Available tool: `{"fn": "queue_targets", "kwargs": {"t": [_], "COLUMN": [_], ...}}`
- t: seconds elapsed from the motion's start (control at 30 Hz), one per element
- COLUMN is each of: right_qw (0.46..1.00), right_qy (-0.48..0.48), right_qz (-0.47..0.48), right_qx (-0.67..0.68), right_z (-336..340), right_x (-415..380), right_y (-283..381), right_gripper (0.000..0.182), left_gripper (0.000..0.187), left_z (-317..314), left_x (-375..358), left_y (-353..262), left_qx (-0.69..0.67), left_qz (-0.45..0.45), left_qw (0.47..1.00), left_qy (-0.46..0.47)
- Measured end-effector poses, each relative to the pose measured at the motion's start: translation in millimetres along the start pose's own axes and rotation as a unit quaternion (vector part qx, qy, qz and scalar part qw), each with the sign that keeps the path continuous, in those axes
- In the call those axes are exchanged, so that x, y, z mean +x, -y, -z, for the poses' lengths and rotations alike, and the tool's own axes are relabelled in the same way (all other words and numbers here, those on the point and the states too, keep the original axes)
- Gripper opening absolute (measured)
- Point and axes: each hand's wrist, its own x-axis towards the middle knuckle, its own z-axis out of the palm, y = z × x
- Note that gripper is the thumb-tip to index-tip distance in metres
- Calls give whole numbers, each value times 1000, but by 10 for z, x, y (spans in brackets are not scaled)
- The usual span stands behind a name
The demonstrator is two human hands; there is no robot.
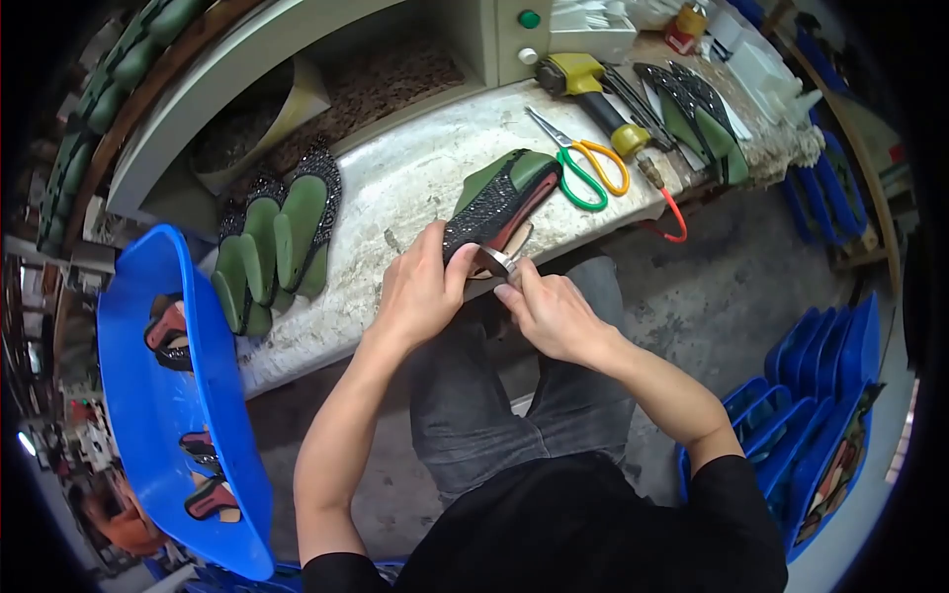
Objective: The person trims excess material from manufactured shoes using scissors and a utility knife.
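Right hand [556,314] closed round metal tool [497,262], handle hidden by fingers. Left hand [419,287] holds near end of black-and-green shoe [497,206] at 12 o'clock, partly covering it. Worktable [381,188] stained, whitish; scissors [583,170] at 1. Blue basket [148,395] at 8, blue bins [791,435] at 4, floor [692,287] grey. Cabinet opening [356,89] at 11, dim inside.

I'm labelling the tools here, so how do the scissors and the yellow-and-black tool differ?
The scissors have one green and one orange handle; the yellow-and-black tool has neither colour. The scissors look slim, with narrow metal blades; the yellow-and-black tool looks bulkier, with a thick body. Both lie unheld on the worktable.
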Motion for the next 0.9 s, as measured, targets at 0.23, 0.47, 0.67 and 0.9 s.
{"fn": "queue_targets", "kwargs": {"t": [0.23, 0.47, 0.67, 0.9], "right_qw": [939, 938, 913, 903], "right_qy": [-96, -237, -337, -325], "right_qz": [-50, 111, 167, 163], "right_qx": [327, 228, 156, 227], "right_z": [-9, -497, -656, -696], "right_x": [-433, 172, 212, 96], "right_y": [212, 46, 41, 109], "right_gripper": [30, 35, 35, 30], "left_gripper": [53, 61, 63, 63], "left_z": [-53, 106, 85, -37], "left_x": [-89, -61, -46, -171], "left_y": [-15, 75, 80, 254], "left_qx": [39, -103, -114, -65], "left_qz": [23, 24, 35, 5], "left_qw": [999, 991, 988, 996], "left_qy": [11, 79, 94, 65]}}
